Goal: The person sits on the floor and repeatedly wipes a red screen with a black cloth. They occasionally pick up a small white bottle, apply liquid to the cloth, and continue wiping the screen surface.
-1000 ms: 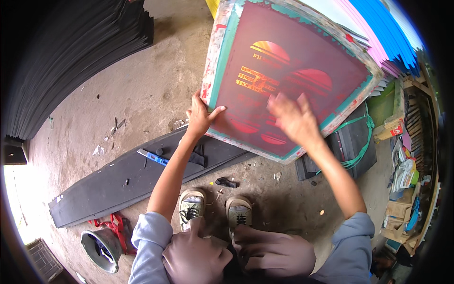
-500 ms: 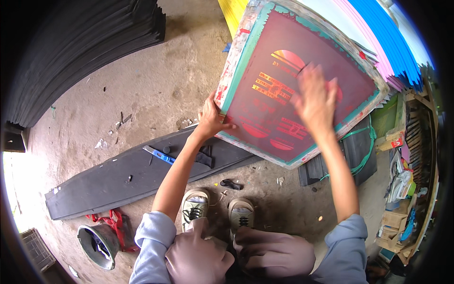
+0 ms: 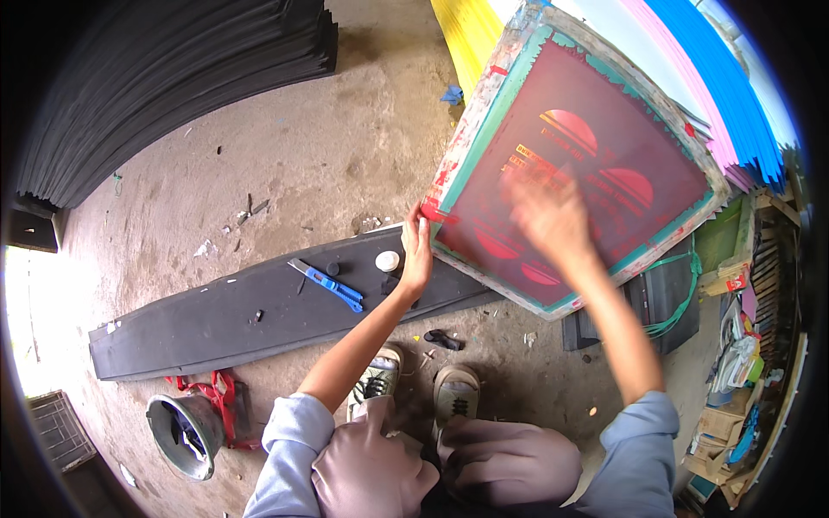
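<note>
A screen-printing frame (image 3: pixel 617 250) with a dark red mesh, green border and worn, paint-stained edges leans tilted before me. My left hand (image 3: pixel 418 252) grips its lower left corner, the fingers along the edge. Over the mesh is my right hand (image 3: pixel 553 211), blurred by motion, its fingers stretched out and no held object showing. Whether it touches the mesh I cannot tell. Beside my left hand, a small white round container or lid (image 3: pixel 387 261) lies on a long black foam sheet (image 3: pixel 199 324). A blue utility knife (image 3: pixel 326 283) with its blade out and a small black cap (image 3: pixel 333 268) lie there too.
Black sheets (image 3: pixel 181 86) are stacked at the far left; yellow (image 3: pixel 471 39) and blue sheets (image 3: pixel 721 78) stand behind the frame. A grey bucket (image 3: pixel 183 436) with a red strap is at lower left. Tied black pieces (image 3: pixel 665 298) and a cluttered shelf (image 3: pixel 725 423) are on the right.
The view has shifted, so the frame sits farther right. My right hand has swept left and lower across the mesh. The left hand's fingers have straightened along the corner, and the white round thing now shows.
</note>
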### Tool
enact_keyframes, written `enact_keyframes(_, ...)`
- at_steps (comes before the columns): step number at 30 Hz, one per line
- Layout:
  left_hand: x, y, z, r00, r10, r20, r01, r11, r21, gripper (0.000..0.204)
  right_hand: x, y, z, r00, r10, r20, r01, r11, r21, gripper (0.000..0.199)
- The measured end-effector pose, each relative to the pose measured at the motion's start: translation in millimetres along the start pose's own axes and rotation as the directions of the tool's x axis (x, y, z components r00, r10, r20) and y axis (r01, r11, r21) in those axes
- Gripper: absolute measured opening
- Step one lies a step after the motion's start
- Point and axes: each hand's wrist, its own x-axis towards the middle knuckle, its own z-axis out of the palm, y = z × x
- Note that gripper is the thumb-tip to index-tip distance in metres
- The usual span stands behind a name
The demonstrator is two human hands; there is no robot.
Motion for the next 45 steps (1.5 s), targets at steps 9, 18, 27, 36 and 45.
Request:
enact_keyframes(9,4,23,12,0.995,-0.089,0.053,0.088,0.996,0.007,0.071,56,-36,12,0.983,0.180,-0.036,-0.182,0.980,-0.076,0.073)
enact_keyframes(18,85,127,27,0.896,0.442,0.036,-0.443,0.892,0.087,0.040,93,77,-57,0.965,0.199,-0.171,-0.214,0.974,-0.076,0.069)
enact_keyframes(27,128,184,65,0.913,0.380,0.146,-0.391,0.919,0.054,0.063,-22,88,-69,0.625,0.726,-0.288,-0.775,0.621,-0.118,0.070)
enact_keyframes(36,104,110,53,0.837,0.473,0.276,-0.517,0.848,0.117,0.081,-145,21,-8,0.932,0.363,-0.006,-0.357,0.914,-0.193,0.075)
enact_keyframes(45,28,56,2,0.913,0.272,0.305,-0.391,0.799,0.456,0.099,-58,8,-29,0.760,0.650,0.010,-0.640,0.751,-0.162,0.067)
